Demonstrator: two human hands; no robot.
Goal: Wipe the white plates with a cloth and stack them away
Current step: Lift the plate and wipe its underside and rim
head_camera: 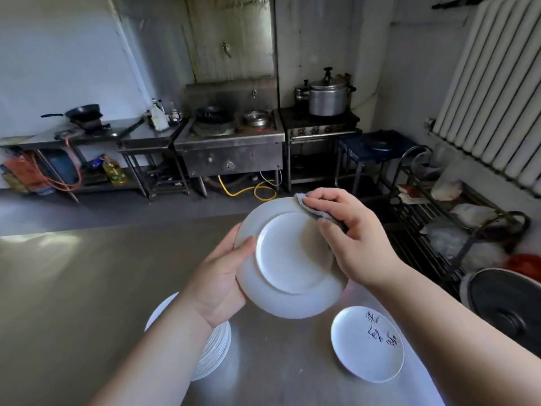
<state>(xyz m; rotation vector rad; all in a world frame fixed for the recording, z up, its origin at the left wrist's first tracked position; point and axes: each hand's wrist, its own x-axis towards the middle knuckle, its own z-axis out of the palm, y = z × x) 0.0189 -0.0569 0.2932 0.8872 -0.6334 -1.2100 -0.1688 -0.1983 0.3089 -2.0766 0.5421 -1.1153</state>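
We see one white plate (288,256) held up above the steel surface (73,288), tilted so that its underside, with the raised foot ring, faces the camera. The left hand (218,276) grips the plate at its left rim: thumb laid over the near face, the other fingers hidden behind it, so closed on the plate. The right hand (355,238) presses a grey cloth (314,210) against the upper right rim of the same plate; the fingers are bent over the cloth and pinch it to the plate, with a corner of the cloth sticking out past the fingertips.

On the surface below the left forearm stands a stack of white plates (215,347), partly hidden by the arm; we cannot count them. To the right, near the surface's edge and apart from the stack, lies a single small plate (367,344) with dark brush-like markings on its face. The held plate touches neither.

Background noted: a steel wok stove (231,142) against the far wall, a lidded pressure cooker (329,95) on a burner unit to its right, a black pan (83,111) on a side table at left, a yellow hose (248,191) on the floor, a wire rack (439,218) with bags at right, a white radiator (497,92) on the right wall.
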